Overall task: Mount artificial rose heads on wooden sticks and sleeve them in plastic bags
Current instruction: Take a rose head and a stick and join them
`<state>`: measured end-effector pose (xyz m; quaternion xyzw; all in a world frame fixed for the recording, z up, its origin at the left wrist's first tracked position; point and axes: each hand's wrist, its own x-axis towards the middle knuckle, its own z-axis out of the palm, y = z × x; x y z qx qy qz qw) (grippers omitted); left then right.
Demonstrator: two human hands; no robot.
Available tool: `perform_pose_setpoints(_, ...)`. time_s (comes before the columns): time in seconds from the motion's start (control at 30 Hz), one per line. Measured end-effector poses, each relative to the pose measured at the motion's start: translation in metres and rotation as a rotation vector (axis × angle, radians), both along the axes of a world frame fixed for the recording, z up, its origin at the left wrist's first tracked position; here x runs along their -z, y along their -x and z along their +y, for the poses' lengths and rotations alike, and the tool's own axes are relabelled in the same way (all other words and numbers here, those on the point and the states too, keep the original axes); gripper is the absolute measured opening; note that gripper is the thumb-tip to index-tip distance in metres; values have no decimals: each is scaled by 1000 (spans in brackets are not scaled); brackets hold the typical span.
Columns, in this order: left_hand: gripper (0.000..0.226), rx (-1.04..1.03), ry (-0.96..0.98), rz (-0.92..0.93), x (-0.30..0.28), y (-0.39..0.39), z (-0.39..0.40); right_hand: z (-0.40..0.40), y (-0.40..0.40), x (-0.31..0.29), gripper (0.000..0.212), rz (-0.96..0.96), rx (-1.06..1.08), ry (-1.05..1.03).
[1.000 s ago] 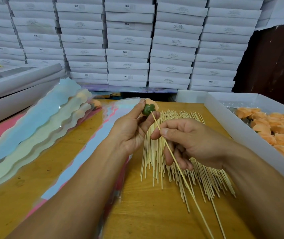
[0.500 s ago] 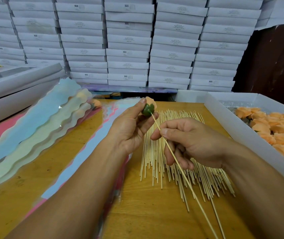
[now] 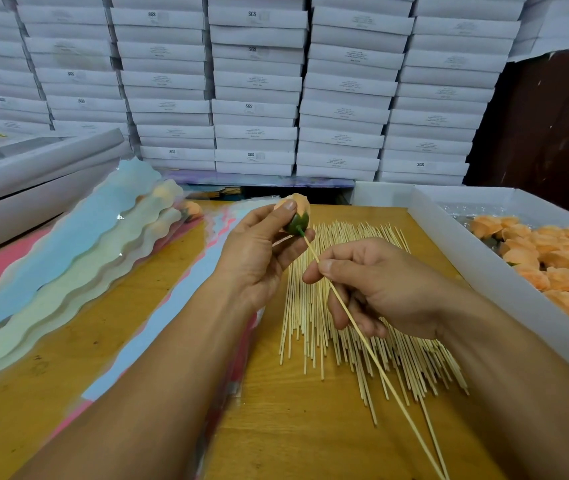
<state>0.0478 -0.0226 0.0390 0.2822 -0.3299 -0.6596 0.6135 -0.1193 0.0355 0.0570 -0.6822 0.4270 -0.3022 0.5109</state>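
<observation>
My left hand (image 3: 259,251) pinches an orange artificial rose head (image 3: 297,211) with a green base, held above the far middle of the wooden table. My right hand (image 3: 376,289) grips a long wooden stick (image 3: 373,358) between thumb and fingers. The stick's tip meets the green base of the rose head, and its free end runs down toward the lower right edge. Below both hands lies a spread pile of wooden sticks (image 3: 314,341). Plastic bags (image 3: 68,271) with wavy pastel edges lie fanned out on the left.
An open white box (image 3: 466,251) on the right holds several orange rose heads (image 3: 553,268). Sleeved roses (image 3: 191,209) lie at the far end of the bags. A grey flat box (image 3: 34,174) sits at the left. Stacked white boxes (image 3: 259,81) form a wall behind the table.
The rose head has turned a little in my left hand and risen slightly. The stick's tip has stayed at its green base. My right hand has barely shifted.
</observation>
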Motion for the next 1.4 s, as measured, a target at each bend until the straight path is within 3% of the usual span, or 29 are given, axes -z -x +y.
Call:
perform_pose_setpoints(0.57,18,-60,-41,-126,12,5,-3,-16,5,15,23,-32,36,-104)
perform_pose_setpoints(0.67,27,-68,-31,-186,13,8,-4,-21,11,17,23,-75,36,-176)
perform_pose_setpoints(0.77,35,-185,-46,-445,15,12,-9,-25,14,21,25,-112,52,-206)
perform_pose_setpoints(0.9,20,-363,-5,-874,11,16,-12,-32,18,27,26,-116,104,-221)
perform_pose_setpoints(1.0,9,-351,95,-1280,11,23,-12,-36,21,30,26,-120,141,-230)
perform_pose_setpoints(1.07,10,-293,131,-1455,14,28,-13,-37,23,31,26,-120,162,-234)
perform_pose_setpoints(1.23,13,-170,234,-1795,17,37,-18,-40,26,32,25,-130,193,-252)
perform_pose_setpoints(1.4,19,-57,313,-1943,6,33,-22,-42,29,33,25,-133,195,-267)
